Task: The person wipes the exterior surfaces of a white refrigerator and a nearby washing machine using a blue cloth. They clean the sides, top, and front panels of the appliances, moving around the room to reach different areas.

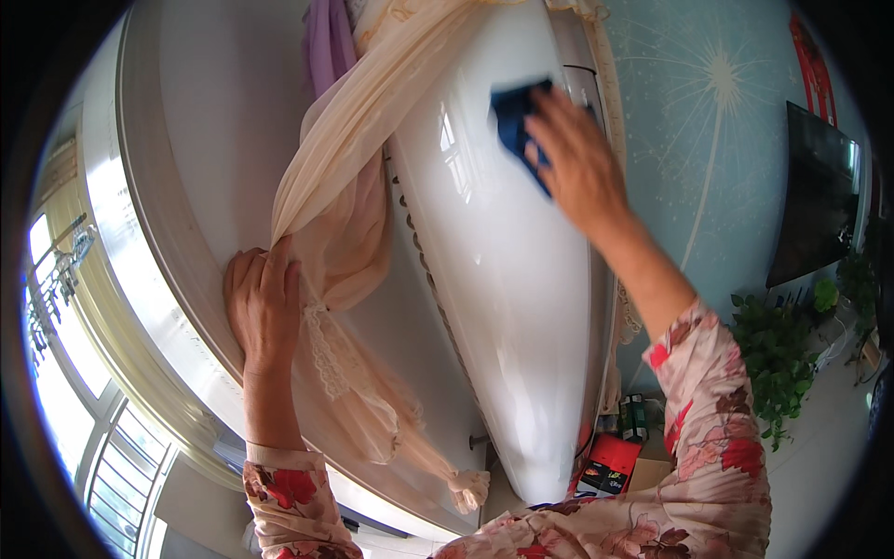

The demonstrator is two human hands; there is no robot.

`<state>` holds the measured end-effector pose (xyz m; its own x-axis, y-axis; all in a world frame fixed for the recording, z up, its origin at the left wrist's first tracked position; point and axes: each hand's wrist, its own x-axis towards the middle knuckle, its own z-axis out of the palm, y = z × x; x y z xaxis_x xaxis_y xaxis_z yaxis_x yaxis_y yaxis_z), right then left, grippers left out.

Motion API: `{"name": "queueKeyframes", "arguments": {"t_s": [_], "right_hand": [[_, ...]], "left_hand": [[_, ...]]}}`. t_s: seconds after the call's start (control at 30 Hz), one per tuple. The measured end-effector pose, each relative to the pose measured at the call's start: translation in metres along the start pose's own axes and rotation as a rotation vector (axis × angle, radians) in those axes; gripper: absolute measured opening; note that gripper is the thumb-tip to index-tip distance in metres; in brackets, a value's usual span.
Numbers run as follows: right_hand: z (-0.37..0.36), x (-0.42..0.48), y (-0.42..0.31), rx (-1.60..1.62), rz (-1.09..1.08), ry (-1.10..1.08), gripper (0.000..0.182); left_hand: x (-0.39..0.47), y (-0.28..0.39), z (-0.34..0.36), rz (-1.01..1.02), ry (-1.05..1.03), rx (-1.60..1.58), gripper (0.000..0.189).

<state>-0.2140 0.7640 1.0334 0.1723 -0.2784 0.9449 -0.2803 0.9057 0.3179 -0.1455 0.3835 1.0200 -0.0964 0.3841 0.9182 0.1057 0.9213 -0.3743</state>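
Observation:
My right hand (580, 164) presses a dark blue cloth (517, 119) against the upper right part of a tall, glossy white appliance casing (496, 279), its fingers partly over the cloth. On the left, my left hand (262, 300) pinches a sheer cream fabric cover (349, 133), holding it aside from the white surface. The fabric runs down from the top of the appliance, and its lace-trimmed lower part (363, 398) hangs below my left hand. A purple cloth (328, 45) shows behind it at the top.
A pale wall edge (188, 251) curves along the left, with windows (126, 447) beyond. At the right are a blue wall with a dandelion pattern (719, 77), a wall-mounted television (817, 195) and a leafy plant (772, 363). A red and black box (607, 465) stands by the appliance's base.

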Motion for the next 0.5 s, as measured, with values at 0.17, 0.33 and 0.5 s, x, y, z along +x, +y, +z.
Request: {"name": "queueKeyframes", "arguments": {"t_s": [0.17,0.33,0.5], "right_hand": [[0.010,0.083,0.039,-0.022,0.103,0.073,0.039],[0.018,0.040,-0.032,-0.035,-0.217,-0.010,0.031],[0.025,0.039,-0.050,-0.021,-0.450,-0.078,0.029]], "left_hand": [[-0.006,-0.001,0.005,-0.011,0.059,-0.018,0.033],[-0.009,-0.004,-0.003,-0.032,0.050,-0.028,0.033],[-0.007,-0.003,0.000,0.024,0.076,-0.034,0.033]]}}
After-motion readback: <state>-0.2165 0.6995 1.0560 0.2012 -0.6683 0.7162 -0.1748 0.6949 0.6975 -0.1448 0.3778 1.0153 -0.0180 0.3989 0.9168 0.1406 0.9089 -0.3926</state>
